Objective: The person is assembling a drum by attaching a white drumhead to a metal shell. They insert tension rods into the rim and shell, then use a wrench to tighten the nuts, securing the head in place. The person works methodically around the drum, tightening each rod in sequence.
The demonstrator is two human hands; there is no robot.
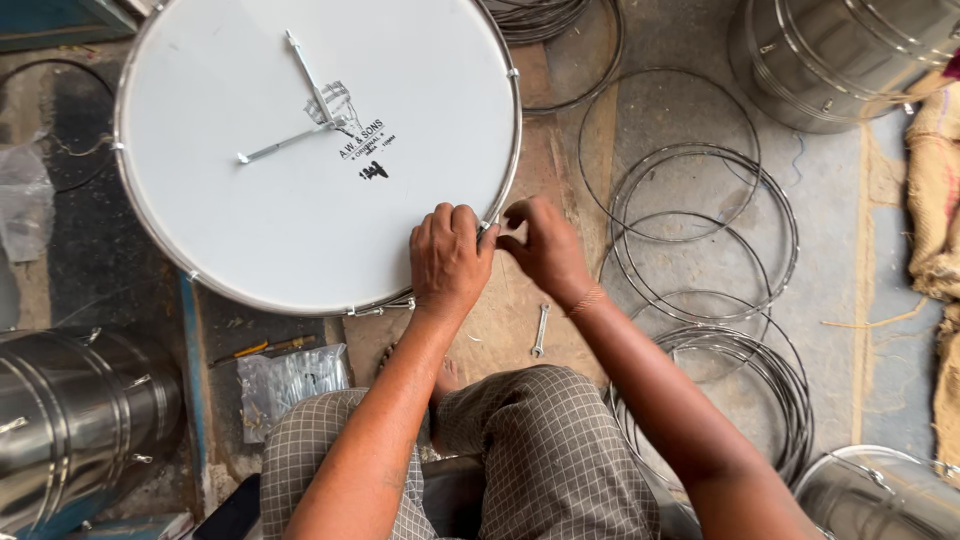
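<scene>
A large drum [250,200] with a white skin and a metal hoop lies flat in front of me. Two metal rods [300,110] rest crossed on the skin. My left hand [448,258] presses on the drum's near right rim, fingers curled over the hoop. My right hand [545,248] is just beside it, fingertips pinched at a small fitting on the hoop's edge; what it pinches is too small to make out. A small spanner [540,330] lies on the floor below my hands.
Several loose wire rings [700,250] lie on the floor at right. Steel drum shells stand at the top right [840,60], bottom right [880,495] and bottom left [70,420]. A plastic bag of small metal parts [285,380] sits by my knee. Sacking [935,200] lines the right edge.
</scene>
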